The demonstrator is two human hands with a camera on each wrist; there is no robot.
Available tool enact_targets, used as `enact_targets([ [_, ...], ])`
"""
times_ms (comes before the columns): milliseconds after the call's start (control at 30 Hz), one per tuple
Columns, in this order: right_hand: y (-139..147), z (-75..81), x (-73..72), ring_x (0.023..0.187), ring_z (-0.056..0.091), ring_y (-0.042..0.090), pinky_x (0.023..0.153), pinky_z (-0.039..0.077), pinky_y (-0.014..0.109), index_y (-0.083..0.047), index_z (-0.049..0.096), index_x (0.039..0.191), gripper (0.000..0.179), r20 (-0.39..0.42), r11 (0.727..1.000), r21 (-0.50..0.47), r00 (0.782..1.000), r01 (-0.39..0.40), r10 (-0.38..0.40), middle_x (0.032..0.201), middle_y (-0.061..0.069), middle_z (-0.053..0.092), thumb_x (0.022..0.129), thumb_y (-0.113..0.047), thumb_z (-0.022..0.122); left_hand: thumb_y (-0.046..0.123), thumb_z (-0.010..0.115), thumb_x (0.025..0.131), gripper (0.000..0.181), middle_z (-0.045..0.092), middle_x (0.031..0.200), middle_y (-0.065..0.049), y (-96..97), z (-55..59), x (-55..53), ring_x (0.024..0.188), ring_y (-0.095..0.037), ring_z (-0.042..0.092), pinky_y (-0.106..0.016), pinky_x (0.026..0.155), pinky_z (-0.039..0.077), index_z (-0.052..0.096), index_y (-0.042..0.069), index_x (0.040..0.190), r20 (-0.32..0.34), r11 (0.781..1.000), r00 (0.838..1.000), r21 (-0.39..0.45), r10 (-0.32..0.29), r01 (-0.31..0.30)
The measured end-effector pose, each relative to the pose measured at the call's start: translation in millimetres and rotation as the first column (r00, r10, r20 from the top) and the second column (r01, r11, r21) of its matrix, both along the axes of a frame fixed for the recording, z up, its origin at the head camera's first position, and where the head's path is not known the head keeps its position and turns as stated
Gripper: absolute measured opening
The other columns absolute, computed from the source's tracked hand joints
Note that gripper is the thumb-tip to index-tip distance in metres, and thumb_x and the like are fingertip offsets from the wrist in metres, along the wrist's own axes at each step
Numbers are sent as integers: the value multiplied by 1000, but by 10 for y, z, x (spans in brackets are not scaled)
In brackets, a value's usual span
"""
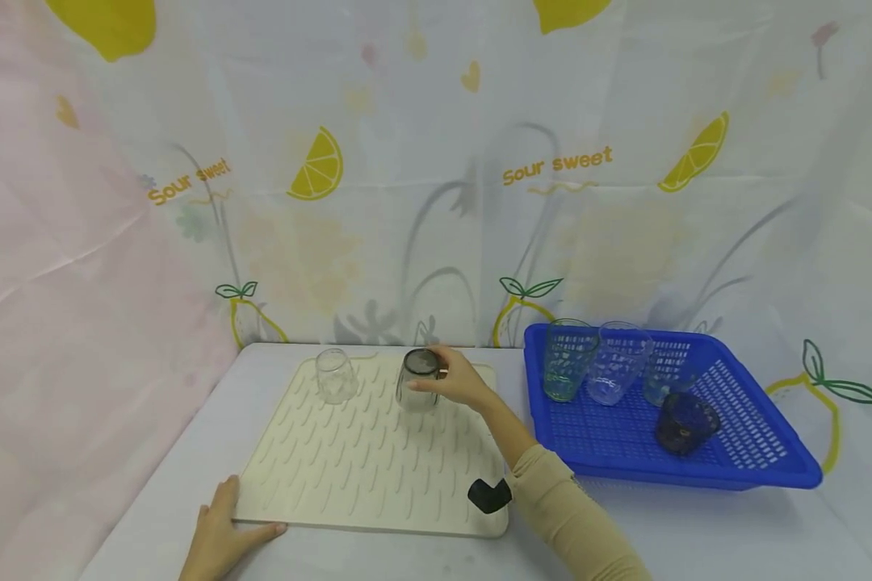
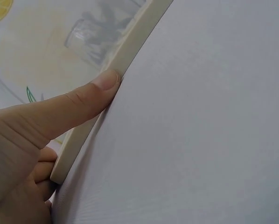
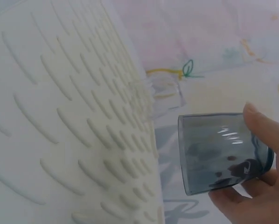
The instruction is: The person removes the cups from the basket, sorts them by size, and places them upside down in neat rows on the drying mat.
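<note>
My right hand (image 1: 462, 381) holds a smoky grey glass (image 1: 420, 363) upside down, thumb and fingers about its base end. In the right wrist view the glass's (image 3: 214, 154) open rim faces the cream ridged drying mat (image 1: 363, 468), close over it. A clear glass (image 1: 337, 377) stands on the mat's far left part. At the mat's near left corner is my left hand (image 1: 220, 528). Its straight thumb (image 2: 83, 100) lies against the mat's front edge, and the other fingers rest along the left side, partly hidden in the left wrist view.
On the right stands a blue plastic basket (image 1: 589, 466). Inside are a greenish tall glass (image 1: 568, 367), a clear tall glass (image 1: 614, 371), another clear glass (image 1: 661, 383) and a dark glass (image 1: 686, 425) lying tilted. A printed cloth (image 1: 407, 210) hangs behind the white table.
</note>
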State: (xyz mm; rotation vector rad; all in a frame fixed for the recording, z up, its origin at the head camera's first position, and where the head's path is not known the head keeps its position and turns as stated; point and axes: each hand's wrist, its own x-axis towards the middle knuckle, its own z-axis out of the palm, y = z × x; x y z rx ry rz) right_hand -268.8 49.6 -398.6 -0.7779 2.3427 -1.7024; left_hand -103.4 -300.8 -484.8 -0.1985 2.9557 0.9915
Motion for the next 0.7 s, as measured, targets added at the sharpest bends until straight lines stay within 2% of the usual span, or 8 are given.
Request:
enact_targets([
  [200,-178,-103,-91,116,52,34,92,50,36,4,41,136,66,5,999,20,1000,25,-26,129,19,51,82,-15,73,33,83,67,115,8,138,-48,-18,-10,1,131,-60,4,-67,107,-3,10,-25,136,3,1000,1000,14,0,0],
  [433,-316,-184,-158,113,54,32,90,50,34,4,43,134,64,-23,997,59,998,56,-54,126,18,53,82,-16,73,33,83,67,113,10,139,-48,-15,-15,0,131,-60,5,-67,108,-1,13,-24,136,-2,1000,1000,17,6,-6],
  [500,-334,-110,-106,115,52,35,93,49,37,7,42,135,63,-8,997,62,999,47,-47,127,21,52,82,-12,72,33,83,67,113,10,139,-48,-15,-20,-1,131,-60,6,-67,108,-1,14,-24,136,-8,1000,1000,18,7,-7],
  [667,-424,-200,-207,114,53,34,91,50,37,6,43,134,62,-2,996,88,999,34,-34,126,20,52,81,-10,72,33,83,68,113,9,140,-46,-18,-11,-4,131,-59,5,-66,109,0,13,-23,137,13,999,1000,30,20,-20],
  [700,-449,-259,-256,112,54,32,89,50,34,4,43,134,62,-10,994,105,999,42,-41,125,18,54,81,-13,73,33,83,68,113,9,140,-46,-19,-8,-5,131,-60,5,-66,109,0,13,-23,137,18,999,1000,32,22,-23],
])
